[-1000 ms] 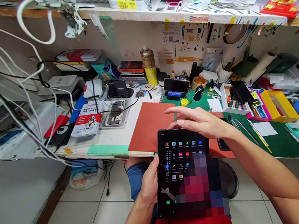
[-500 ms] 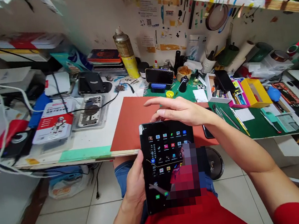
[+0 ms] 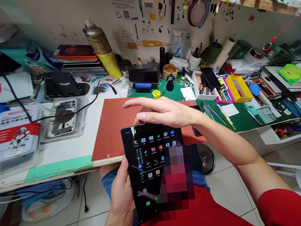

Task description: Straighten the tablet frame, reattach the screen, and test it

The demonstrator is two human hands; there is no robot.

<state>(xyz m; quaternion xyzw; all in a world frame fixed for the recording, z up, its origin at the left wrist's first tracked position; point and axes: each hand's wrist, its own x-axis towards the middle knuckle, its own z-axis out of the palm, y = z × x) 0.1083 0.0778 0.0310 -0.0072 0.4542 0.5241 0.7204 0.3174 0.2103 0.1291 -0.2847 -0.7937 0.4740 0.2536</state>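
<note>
A black tablet [image 3: 148,186] with its screen lit and rows of app icons stands tilted upright over my lap, at the bench's front edge. Along its left side, my left hand [image 3: 122,188] grips it, thumb on the near edge and the other fingers hidden behind. My right hand [image 3: 161,111] is at the tablet's top edge, fingers stretched to the left; the lower fingertips seem to touch that edge or its back. Under and beyond the tablet lies a reddish-brown mat [image 3: 106,129]. A dark phone [image 3: 196,131] rests partly hidden behind my right wrist.
A spray can [image 3: 102,49] stands by the wall. Tweezers [image 3: 217,114] and several tools lie on the green mat [image 3: 242,122], near a yellow box [image 3: 238,88]. At left are a phone back frame [image 3: 62,117] in a case and a red-and-white box [image 3: 11,134]. A phone [image 3: 143,74] stands on a blue holder.
The view has swung to the right, so the bench things sit further left. My hands keep the same hold on the tablet.
</note>
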